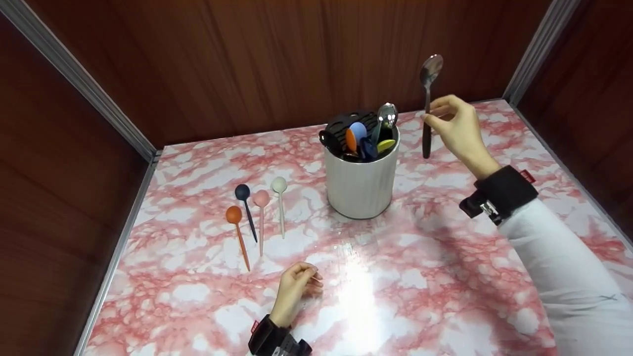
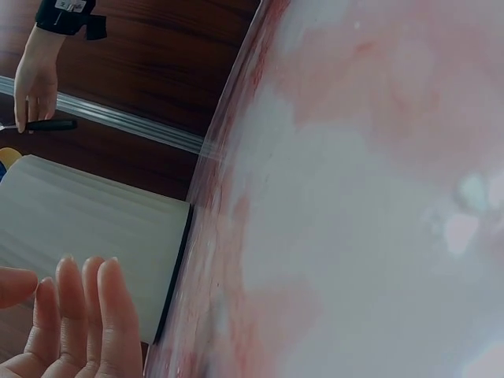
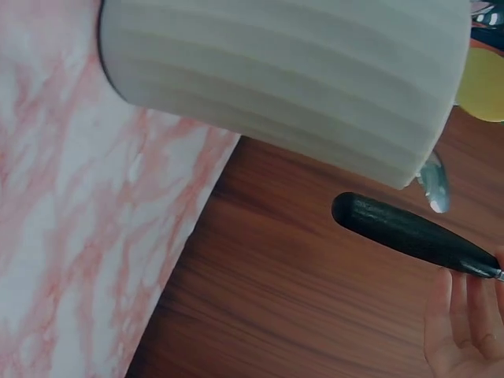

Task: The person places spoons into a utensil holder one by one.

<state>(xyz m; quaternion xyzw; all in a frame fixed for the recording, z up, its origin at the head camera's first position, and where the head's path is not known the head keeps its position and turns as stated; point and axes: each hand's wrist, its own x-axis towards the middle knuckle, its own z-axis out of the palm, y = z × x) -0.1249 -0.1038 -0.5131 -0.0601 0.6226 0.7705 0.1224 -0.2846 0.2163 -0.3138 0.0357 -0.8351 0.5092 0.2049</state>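
1. Pinching the black-handled spoon [image 1: 428,106] upright in the right hand [image 1: 457,131], just right of the white holder [image 1: 362,183], above the bench [image 1: 445,277].
2. Keeping it vertical, clear of the holder's rim.
3. Resting the left hand [image 1: 295,291], loosely curled and holding nothing, well in front of the holder.

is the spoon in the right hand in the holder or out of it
Out. The right hand pinches the spoon upright in the air, bowl up, to the right of the white holder and clear of its rim.
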